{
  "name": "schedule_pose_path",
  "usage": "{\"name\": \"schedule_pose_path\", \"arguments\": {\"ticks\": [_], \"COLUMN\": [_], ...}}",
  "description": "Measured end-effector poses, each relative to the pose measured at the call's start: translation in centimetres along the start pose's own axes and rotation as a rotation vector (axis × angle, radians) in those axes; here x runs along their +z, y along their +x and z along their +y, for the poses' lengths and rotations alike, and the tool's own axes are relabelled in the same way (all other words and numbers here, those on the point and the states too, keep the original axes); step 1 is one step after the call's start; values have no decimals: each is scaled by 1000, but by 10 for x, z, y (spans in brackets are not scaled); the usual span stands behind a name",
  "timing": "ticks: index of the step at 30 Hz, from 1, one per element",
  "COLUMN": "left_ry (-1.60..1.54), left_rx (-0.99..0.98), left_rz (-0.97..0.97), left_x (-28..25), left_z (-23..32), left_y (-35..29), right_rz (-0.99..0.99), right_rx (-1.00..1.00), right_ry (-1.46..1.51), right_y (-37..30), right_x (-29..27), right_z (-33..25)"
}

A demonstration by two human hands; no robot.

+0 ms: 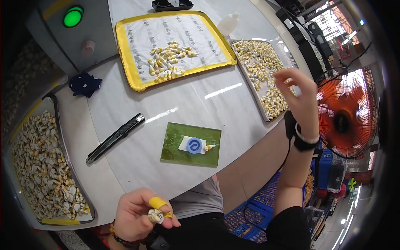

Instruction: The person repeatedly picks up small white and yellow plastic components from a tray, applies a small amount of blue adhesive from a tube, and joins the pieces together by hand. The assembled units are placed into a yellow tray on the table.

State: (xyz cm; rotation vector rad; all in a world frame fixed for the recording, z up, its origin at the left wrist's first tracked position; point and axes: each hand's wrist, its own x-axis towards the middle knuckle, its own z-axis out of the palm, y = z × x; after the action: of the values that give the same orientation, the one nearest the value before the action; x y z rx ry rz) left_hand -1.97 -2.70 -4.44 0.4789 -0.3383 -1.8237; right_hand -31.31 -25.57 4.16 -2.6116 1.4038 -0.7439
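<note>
Left hand [139, 213] pinching small pieces [155, 216], right hand [299, 91] loosely spread, part-hiding a tray [252, 91]; knife [116, 137], green board [171, 146], fan [343, 98]

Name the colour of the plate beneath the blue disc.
The plate is green; head view shows it best.

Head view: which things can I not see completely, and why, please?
In the head view:
- Small pieces: partly covered by the left hand; exact number unclear.
- Right tray: partly hidden behind the right hand.
- Black object: cut off by the upper edge.
- Left tray: upper pieces cover those beneath.
</note>
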Motion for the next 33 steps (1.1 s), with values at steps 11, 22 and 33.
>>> {"name": "schedule_pose_path", "arguments": {"ticks": [11, 22, 33], "left_ry": [-188, -287, -295], "left_rx": [-158, -184, -172], "left_rz": [16, 5, -13], "left_x": [-4, -4, -6], "left_z": [-2, 0, -1], "left_y": [0, 3, 2], "right_rz": [-419, -220, -374], "right_rx": [173, 15, -475], "right_ry": [40, 275, 274], "right_y": [10, 3, -17], "right_x": [39, 14, 48], "right_z": [53, -14, -93]}}
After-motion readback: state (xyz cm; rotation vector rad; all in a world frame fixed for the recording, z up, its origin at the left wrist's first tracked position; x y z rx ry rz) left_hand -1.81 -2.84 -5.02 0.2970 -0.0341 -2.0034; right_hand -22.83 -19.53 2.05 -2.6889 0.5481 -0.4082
